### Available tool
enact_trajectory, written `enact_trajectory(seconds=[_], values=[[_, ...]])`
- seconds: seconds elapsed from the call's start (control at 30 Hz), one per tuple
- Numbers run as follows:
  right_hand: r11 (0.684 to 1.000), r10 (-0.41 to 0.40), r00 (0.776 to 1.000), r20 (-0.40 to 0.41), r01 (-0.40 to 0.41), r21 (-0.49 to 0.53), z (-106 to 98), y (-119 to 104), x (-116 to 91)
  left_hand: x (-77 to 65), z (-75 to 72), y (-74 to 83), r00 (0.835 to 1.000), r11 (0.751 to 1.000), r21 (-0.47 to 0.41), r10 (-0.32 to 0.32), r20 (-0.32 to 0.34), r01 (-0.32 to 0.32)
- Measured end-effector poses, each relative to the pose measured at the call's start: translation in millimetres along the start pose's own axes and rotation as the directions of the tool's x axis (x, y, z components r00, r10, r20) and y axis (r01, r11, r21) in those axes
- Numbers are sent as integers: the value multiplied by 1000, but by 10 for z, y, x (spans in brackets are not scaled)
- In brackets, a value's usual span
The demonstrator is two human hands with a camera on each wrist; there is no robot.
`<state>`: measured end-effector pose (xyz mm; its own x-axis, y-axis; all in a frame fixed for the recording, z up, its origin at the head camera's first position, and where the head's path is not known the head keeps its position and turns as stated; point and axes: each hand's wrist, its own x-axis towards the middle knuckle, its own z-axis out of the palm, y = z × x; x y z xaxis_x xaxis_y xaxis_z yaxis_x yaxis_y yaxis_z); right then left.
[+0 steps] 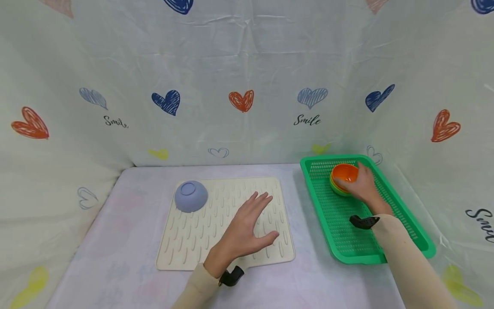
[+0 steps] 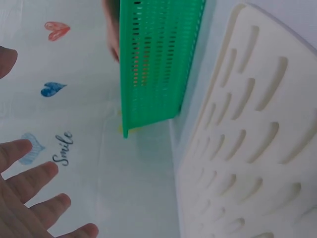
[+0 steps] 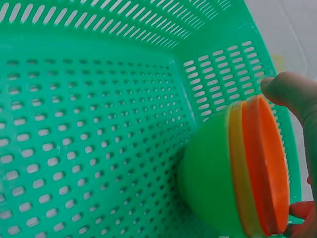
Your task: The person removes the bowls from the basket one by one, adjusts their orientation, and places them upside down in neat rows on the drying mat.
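Note:
A stack of nested bowls sits at the far end of the green basket [image 1: 332, 240]. The green bowl [image 3: 208, 173] is outermost, a yellow bowl [image 3: 242, 168] is inside it, and an orange bowl [image 1: 345, 172] is on top. My right hand [image 1: 362, 184] spreads over the orange bowl, thumb and fingers at opposite sides of its rim. In the right wrist view the thumb looks slightly apart from the rim; finger contact is unclear. My left hand [image 1: 245, 229] hovers over the cream mat [image 1: 227, 193], fingers extended and holding nothing. An upside-down blue bowl [image 1: 191, 196] lies on the mat's far left corner.
The basket stands right of the mat on a pale cloth-covered table [image 1: 127, 240]. Its raised, slotted walls surround the bowls. A white curtain [image 1: 247, 56] printed with hearts hangs behind the table and along both sides.

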<state>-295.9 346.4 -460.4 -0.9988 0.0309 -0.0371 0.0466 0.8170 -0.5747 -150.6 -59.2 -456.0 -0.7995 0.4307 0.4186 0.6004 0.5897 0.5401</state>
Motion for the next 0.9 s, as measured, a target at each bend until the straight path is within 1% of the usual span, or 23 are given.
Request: enact_trajectory(seconds=[0.23, 0.43, 0.53, 0.7, 0.9], values=[[1000, 4, 1000, 11, -4, -22, 60, 77, -1, 46, 3, 45, 998, 999, 6, 54, 12, -54], [999, 2, 1000, 14, -1, -34, 85, 79, -8, 73, 32, 62, 996, 996, 14, 90, 9, -90], [999, 3, 1000, 19, -2, -34, 84, 79, -10, 90, 49, 74, 995, 995, 16, 99, 12, -100], [1000, 7, 999, 32, -6, -26, 63, 73, -24, 127, 74, 97, 993, 994, 27, 109, 35, -110], [1000, -18, 1000, -2, 18, -16, 59, 81, -28, 192, 106, 118, 991, 991, 52, 125, 53, -127]])
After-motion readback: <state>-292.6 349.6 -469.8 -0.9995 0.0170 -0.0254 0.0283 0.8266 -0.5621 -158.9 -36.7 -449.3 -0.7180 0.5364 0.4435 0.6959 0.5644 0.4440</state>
